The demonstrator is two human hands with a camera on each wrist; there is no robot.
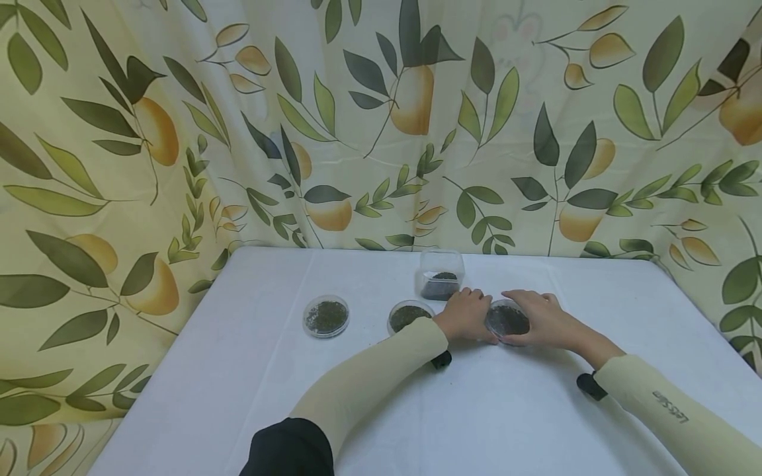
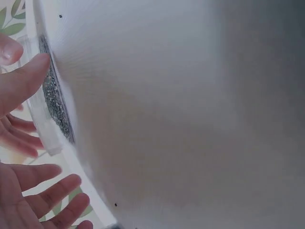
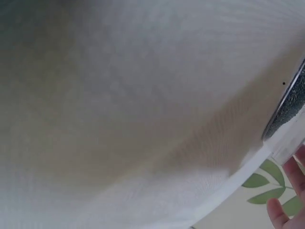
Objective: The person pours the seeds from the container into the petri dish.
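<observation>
A petri dish (image 1: 508,319) of dark grains stands at the right of the group on the white table. My right hand (image 1: 544,320) grips it, thumb at the near side and fingers at the far side. At its left edge is my left hand (image 1: 467,316). In the left wrist view the left thumb (image 2: 26,78) lies against the dish wall (image 2: 55,102), while the other left fingers (image 2: 52,195) are spread apart from it. The right wrist view catches only part of the dish (image 3: 288,102) and some right fingers (image 3: 295,179).
Left of my hands, a second petri dish (image 1: 409,313) with greenish-brown bits is partly covered by my left forearm. A third such dish (image 1: 325,317) stands farther left. Behind them is a clear plastic box (image 1: 442,268) with dark grains. A leaf-patterned curtain (image 1: 381,152) hangs behind the table.
</observation>
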